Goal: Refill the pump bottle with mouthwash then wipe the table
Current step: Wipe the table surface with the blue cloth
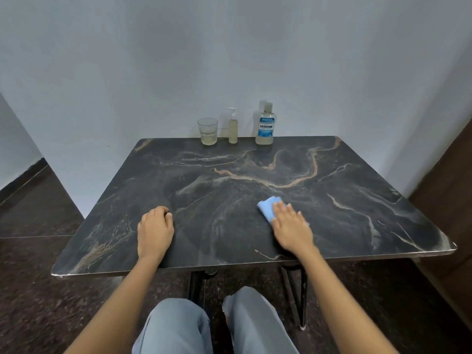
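Note:
A small pump bottle (233,129) with pale liquid and a white pump stands at the far edge of the dark marble table (344,200). Right of it stands a capped mouthwash bottle (264,126) with a blue label. My right hand (291,227) lies flat on a folded blue cloth (268,206), pressing it to the tabletop near the front right of centre. My left hand (154,229) rests on the table near the front left, fingers curled under, holding nothing that I can see.
A clear glass (208,131) with a little pale liquid stands left of the pump bottle. A white wall rises right behind the table. A brown panel (449,175) is at the right. Dark floor surrounds the table; my knees are below its front edge.

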A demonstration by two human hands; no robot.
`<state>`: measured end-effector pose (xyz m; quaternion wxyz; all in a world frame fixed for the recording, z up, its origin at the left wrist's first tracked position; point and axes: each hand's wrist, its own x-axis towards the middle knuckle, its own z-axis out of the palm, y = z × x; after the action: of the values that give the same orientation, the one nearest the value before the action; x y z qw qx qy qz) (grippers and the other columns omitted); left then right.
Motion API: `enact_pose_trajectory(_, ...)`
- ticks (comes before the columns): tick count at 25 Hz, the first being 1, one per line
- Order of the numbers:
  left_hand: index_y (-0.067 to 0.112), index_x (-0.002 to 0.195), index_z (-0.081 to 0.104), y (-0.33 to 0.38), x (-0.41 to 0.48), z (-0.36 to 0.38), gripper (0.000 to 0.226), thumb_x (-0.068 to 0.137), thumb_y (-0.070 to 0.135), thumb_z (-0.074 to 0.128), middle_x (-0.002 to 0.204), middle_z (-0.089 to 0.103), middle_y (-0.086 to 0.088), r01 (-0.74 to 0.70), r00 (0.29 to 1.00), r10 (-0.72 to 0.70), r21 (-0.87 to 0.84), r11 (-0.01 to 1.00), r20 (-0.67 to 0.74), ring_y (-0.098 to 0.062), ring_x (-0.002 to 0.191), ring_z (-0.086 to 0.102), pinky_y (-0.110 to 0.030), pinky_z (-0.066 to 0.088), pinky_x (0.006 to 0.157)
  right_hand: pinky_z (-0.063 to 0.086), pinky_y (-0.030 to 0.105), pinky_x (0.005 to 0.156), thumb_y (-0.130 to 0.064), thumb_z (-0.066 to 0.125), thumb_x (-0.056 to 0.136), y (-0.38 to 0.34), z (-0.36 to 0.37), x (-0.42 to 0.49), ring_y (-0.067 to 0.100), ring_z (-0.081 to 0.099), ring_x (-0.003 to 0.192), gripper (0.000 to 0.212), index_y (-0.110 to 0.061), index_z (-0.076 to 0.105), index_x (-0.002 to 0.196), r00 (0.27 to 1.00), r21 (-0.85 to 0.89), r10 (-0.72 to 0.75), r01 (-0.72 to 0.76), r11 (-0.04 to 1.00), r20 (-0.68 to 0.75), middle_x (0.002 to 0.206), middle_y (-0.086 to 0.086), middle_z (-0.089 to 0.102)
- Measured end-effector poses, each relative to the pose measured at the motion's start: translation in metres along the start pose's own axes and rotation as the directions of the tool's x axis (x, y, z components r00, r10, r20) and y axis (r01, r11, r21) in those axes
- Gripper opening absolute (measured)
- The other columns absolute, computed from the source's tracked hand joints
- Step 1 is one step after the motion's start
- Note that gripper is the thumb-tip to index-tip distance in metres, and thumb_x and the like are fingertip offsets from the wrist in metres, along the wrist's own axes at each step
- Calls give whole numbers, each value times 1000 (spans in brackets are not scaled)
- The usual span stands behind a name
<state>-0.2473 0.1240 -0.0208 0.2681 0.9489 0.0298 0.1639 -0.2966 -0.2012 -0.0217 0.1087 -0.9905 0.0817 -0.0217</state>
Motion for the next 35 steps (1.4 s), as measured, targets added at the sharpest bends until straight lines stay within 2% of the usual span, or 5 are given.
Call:
enact_pose_trajectory(4,6,108,62,1,2,2,23,98,18,44,108,66,-12,-5,1000,5,25,1000,3,-33,106,54,-47,42,92,7,42,119,-23,22,100,-21,-13,68,27,4,148,53,-12,12,152,995,19,92,-93,995,47,161,4,7)
enact_pose_trajectory(14,3,117,59,-3,5,2,28,99,17,43,118,62,-14,21,1000,-21,-5,1000,11,-33,114,51,-45,39,97,1,35,118,-31,25,101,-108,31,-45,17,6,148,53,-20,16,152,919,94,-389,383,919,62,160,-3,12)
enact_pose_trajectory(24,4,123,56,-5,10,8,31,100,21,43,125,59,-11,26,1000,-26,31,999,-7,-30,119,50,-43,37,102,4,45,119,-24,24,99,-58,-6,137,27,2,148,56,-11,8,152,994,-4,62,-62,998,87,161,6,4)
enact_pose_trajectory(30,4,124,56,-5,9,9,30,99,16,43,128,58,-12,73,997,-71,50,996,-42,-32,122,48,-46,31,105,5,43,118,-26,25,101,-194,34,88,30,6,147,55,-8,11,151,934,76,-324,316,946,151,160,9,10)
enact_pose_trajectory(35,3,126,55,-12,14,3,32,98,9,41,131,57,-13,154,986,-156,-34,988,-59,-33,124,48,-48,32,105,0,36,118,-32,24,100,-150,40,-12,18,6,148,54,-19,16,152,880,130,-459,444,886,119,160,-2,13)
